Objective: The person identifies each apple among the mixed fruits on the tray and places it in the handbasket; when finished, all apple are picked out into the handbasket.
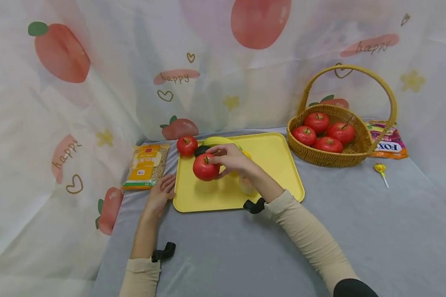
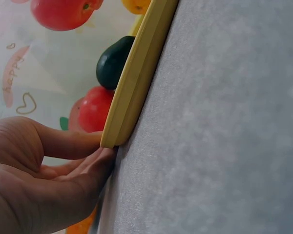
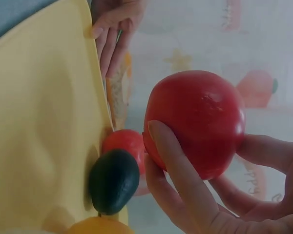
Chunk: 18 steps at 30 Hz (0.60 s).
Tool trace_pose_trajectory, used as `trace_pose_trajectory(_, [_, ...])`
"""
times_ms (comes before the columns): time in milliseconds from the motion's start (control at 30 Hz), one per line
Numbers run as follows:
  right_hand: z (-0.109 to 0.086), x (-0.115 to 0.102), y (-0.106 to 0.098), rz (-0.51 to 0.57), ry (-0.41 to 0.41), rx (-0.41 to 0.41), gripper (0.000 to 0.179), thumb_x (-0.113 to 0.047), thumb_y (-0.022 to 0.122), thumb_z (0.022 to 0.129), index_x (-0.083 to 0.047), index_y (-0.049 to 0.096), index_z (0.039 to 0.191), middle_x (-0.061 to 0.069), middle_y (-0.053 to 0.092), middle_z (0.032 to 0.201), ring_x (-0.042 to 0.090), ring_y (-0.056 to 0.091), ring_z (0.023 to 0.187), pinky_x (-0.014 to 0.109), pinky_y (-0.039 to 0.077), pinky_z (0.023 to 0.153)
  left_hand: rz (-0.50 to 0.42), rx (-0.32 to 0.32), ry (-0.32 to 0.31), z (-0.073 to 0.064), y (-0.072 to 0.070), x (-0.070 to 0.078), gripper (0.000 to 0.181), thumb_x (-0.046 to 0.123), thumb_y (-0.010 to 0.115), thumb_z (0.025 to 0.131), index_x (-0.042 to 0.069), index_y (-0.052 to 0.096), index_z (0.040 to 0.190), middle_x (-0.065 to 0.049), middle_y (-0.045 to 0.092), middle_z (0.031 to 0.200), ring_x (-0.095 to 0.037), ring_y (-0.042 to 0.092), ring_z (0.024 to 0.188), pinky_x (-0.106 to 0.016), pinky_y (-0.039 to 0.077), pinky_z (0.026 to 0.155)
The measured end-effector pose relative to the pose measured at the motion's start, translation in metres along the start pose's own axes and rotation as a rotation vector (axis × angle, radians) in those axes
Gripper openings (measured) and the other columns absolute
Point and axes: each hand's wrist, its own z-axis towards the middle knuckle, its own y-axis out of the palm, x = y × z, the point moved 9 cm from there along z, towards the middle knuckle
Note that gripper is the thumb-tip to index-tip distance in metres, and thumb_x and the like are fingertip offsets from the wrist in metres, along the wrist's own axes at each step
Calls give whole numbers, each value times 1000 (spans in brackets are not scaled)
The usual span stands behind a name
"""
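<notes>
my right hand point(image 1: 232, 157) grips a round, glossy red fruit point(image 1: 203, 170) | fruit raised over the left part of the yellow rectangular tray point(image 1: 271, 165), ahead-right of my left hand point(image 1: 161, 195) | left fingers straight, thumb touching tray

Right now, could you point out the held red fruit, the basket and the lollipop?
Held red fruit point(image 3: 198, 109): right wrist view, shiny side.
Basket point(image 1: 323, 159): head view, front wall.
Lollipop point(image 1: 379, 167): head view, candy end.
</notes>
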Motion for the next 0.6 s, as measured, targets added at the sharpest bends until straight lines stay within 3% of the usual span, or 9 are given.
trace_pose_trajectory(300, [-6, -7, -19, -57, -4, -2, 40, -10, 69, 98, -3, 63, 137, 21, 60, 137, 39, 66, 116, 53, 64, 72, -1, 9, -4, 2, 1, -4, 78, -26, 50, 92, 1, 29, 162, -17, 38, 164, -25, 36, 153, -43, 35, 120])
trace_pose_trajectory(600, [-11, -11, -38, -71, -10, -10, 40, -10, 68, 99, -4, 62, 138, 20, 61, 138, 41, 67, 114, 57, 63, 76, -16, 28, -8, 2, -2, 0, 77, -27, 49, 92, 1, 30, 161, -17, 39, 164, -25, 37, 152, -42, 34, 122])
